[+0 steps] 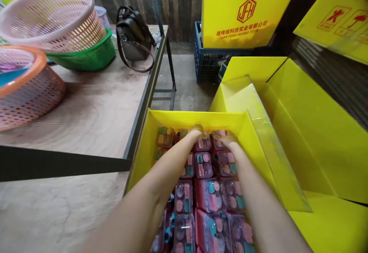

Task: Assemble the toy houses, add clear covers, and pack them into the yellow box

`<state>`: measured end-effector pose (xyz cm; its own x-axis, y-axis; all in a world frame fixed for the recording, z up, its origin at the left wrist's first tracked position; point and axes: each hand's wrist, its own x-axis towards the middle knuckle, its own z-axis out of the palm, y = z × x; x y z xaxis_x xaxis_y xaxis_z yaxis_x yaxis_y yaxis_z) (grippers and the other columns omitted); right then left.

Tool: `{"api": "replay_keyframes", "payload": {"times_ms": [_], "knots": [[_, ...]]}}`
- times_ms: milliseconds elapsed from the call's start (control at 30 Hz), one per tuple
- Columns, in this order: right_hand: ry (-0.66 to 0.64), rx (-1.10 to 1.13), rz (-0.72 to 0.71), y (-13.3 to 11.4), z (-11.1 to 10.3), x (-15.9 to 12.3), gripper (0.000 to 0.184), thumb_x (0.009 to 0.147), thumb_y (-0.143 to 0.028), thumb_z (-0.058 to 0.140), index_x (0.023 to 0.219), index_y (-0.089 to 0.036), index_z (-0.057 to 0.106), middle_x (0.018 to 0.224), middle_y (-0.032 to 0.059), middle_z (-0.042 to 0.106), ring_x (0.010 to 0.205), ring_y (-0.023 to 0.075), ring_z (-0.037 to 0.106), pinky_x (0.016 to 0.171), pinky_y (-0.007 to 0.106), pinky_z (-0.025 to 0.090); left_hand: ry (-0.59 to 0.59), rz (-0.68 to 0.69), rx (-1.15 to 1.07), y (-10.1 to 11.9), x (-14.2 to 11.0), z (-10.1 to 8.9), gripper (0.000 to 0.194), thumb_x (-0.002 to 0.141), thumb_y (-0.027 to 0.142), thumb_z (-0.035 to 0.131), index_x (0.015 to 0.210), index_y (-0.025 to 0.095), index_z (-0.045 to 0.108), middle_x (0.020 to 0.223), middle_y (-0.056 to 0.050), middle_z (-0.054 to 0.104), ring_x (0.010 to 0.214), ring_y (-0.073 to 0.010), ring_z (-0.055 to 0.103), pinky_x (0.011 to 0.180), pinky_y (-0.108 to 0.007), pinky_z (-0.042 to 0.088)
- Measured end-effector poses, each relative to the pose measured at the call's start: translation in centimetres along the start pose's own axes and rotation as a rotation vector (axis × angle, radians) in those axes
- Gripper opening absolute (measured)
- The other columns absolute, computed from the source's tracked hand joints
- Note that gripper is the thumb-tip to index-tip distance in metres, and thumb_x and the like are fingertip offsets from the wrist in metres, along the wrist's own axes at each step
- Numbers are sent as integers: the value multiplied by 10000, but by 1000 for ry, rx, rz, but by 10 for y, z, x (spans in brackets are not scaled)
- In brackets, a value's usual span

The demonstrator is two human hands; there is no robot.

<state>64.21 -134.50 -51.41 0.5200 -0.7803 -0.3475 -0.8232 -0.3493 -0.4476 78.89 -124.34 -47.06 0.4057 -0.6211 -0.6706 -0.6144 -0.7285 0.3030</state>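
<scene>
Both my arms reach into a yellow carton (178, 115) filled with rows of clear plastic packs holding pink, purple and teal toy pieces. My left hand (198, 130) is at the far row, bent over a clear toy pack (203, 143), its fingers mostly hidden behind the thumb side. Just to the right, my right hand (228, 138) grips another toy pack (219, 133) in the same row, thumb toward the left. Nearer me stand more packs, such as a single pack (203, 165) in the middle column. Packs at the left are partly covered by my forearm.
Left is a table (94, 103) with a pink basket (51, 19), a green basin (86, 55), an orange basket (31, 88) and a dark bag (133, 34). An open yellow carton (322, 130) adjoins on the right. A blue crate (205, 63) bearing a yellow box (247, 0) stands behind.
</scene>
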Motion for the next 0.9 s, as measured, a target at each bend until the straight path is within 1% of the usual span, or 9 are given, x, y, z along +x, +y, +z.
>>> {"api": "replay_keyframes", "payload": {"times_ms": [167, 267, 367, 467, 567, 667, 733, 800, 900], "knots": [[43, -59, -8, -6, 6, -7, 626, 686, -484, 650, 1117, -45, 529, 1079, 191, 605, 983, 263, 564, 798, 305, 419, -68, 46, 41, -16, -5, -11, 339, 854, 396, 548, 1000, 97, 609, 894, -71, 665, 800, -164, 641, 770, -366, 527], [114, -104, -50, -10, 14, -15, 691, 742, -403, 620, 1268, -12, 400, 1287, 240, 459, 1189, 301, 424, 951, 353, 337, 6, 130, 13, -14, -4, -7, 344, 861, 363, 546, 1114, 131, 564, 1064, -87, 625, 923, -185, 616, 825, -396, 512], [145, -133, -106, -9, 15, -28, 676, 793, -363, 565, 1354, -71, 323, 1439, 206, 282, 1308, 321, 273, 1032, 397, 251, 100, 180, -26, -10, -5, 2, 332, 860, 323, 552, 1145, 152, 549, 1178, -94, 571, 1047, -212, 564, 891, -428, 479], [139, -139, -154, -6, 7, -45, 599, 857, -372, 456, 1382, -126, 308, 1472, 169, 238, 1312, 306, 287, 1011, 400, 294, 195, 159, -70, -9, -12, 5, 344, 848, 298, 570, 1149, 136, 547, 1178, -107, 569, 1071, -226, 552, 908, -442, 465], [258, -73, -239, -3, 1, -72, 532, 883, -350, 391, 1363, -125, 341, 1421, 175, 329, 1258, 286, 368, 975, 394, 348, 331, 110, -134, -6, -33, 2, 390, 840, 199, 550, 1218, 117, 505, 1190, -147, 549, 1081, -232, 553, 918, -372, 456], [441, 95, -330, -1, 7, -123, 492, 891, -340, 375, 1311, -83, 397, 1310, 192, 445, 1210, 269, 411, 991, 408, 354, 487, 65, -202, 6, -85, 10, 453, 851, 102, 424, 1304, 127, 424, 1244, -166, 486, 1109, -224, 543, 935, -310, 439], [475, 211, -393, 0, 18, -175, 461, 902, -347, 363, 1280, -92, 433, 1287, 183, 465, 1220, 261, 404, 1009, 430, 351, 562, 85, -263, 11, -143, 34, 449, 865, 95, 346, 1302, 158, 423, 1247, -142, 473, 1117, -200, 537, 950, -297, 436], [400, 290, -462, -2, 28, -239, 426, 905, -363, 361, 1252, -142, 472, 1261, 165, 493, 1203, 276, 424, 984, 478, 376, 612, 239, -419, 3, -213, 75, 479, 841, 95, 361, 1298, 224, 426, 1266, -96, 461, 1134, -164, 521, 964, -265, 432], [162, 357, -609, -11, 25, -345, 358, 900, -384, 429, 1213, -227, 509, 1234, 99, 525, 1113, 243, 502, 911, 462, 449, 472, 365, -639, -32, -310, 142, 506, 796, 161, 459, 1269, 338, 464, 1293, -47, 465, 1154, -186, 509, 961, -310, 456]]}}
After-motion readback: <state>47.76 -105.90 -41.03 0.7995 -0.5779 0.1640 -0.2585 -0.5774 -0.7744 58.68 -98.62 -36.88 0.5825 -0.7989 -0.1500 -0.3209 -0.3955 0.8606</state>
